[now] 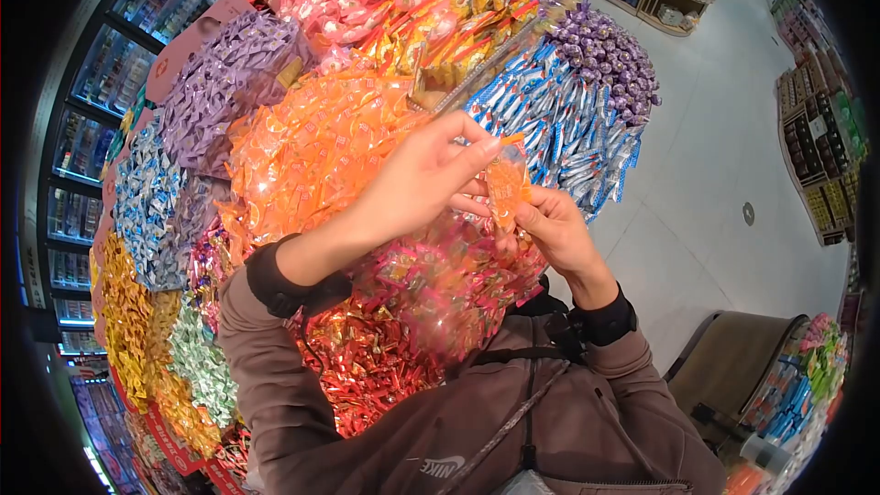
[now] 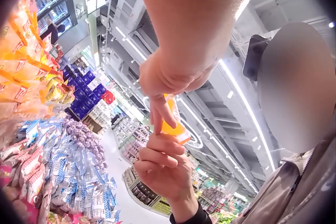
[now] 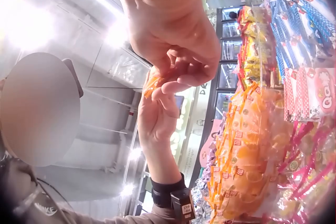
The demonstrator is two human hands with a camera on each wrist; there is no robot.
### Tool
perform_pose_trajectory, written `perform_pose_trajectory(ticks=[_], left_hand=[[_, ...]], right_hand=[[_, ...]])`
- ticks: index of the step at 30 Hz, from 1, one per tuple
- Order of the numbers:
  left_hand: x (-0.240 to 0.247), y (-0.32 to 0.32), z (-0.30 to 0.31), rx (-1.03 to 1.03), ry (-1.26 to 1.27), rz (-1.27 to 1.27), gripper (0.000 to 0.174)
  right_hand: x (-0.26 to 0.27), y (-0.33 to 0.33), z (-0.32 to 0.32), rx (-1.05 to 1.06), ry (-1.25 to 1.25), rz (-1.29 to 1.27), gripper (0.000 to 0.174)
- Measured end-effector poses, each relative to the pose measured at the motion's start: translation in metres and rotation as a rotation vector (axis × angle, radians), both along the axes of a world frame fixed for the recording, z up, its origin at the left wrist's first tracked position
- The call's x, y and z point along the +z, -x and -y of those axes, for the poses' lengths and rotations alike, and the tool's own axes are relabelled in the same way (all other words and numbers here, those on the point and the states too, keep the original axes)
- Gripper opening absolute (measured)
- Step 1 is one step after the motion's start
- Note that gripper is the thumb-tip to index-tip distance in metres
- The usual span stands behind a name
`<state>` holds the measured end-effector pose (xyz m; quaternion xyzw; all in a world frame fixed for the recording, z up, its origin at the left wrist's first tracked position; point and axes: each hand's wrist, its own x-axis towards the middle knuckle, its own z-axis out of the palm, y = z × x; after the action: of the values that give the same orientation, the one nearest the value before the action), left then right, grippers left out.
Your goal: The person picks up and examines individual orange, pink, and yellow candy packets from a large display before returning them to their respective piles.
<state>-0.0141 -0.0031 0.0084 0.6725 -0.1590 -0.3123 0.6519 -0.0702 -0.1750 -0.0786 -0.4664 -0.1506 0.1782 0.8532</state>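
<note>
You have one orange packet (image 1: 506, 185) in the air by the right edge of the candy stand (image 1: 168, 73), between your two hands. Your left hand (image 1: 412, 179) pinches its far end; your right hand (image 1: 561, 236) pinches its right side. Its long axis goes roughly away from your body, the far end toward the blue-white sticks (image 1: 541, 115). The orange packets (image 1: 321, 142) heaped on the stand are too many for counting. Fingers cover part of your packet, and its print is hard to read.
</note>
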Motion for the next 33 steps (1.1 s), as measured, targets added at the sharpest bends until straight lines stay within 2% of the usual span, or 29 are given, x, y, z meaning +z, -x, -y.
perform_pose_trajectory(ticks=[14,20,33], left_hand=[[-0.0021,0.0019,0.0025,0.080,0.041,-0.055,0.019],[-0.0031,0.0011,0.0001,0.023,0.059,-0.044,0.021],[-0.0076,0.0009,-0.0022,0.031,0.019,-0.050,0.023]], right_hand=[[-0.0007,-0.0014,-0.0010,0.017,-0.040,0.000,0.029],[-0.0002,-0.0012,0.0002,0.030,-0.013,0.007,0.030],[0.0019,0.0003,-0.0006,0.025,-0.007,-0.015,0.030]])
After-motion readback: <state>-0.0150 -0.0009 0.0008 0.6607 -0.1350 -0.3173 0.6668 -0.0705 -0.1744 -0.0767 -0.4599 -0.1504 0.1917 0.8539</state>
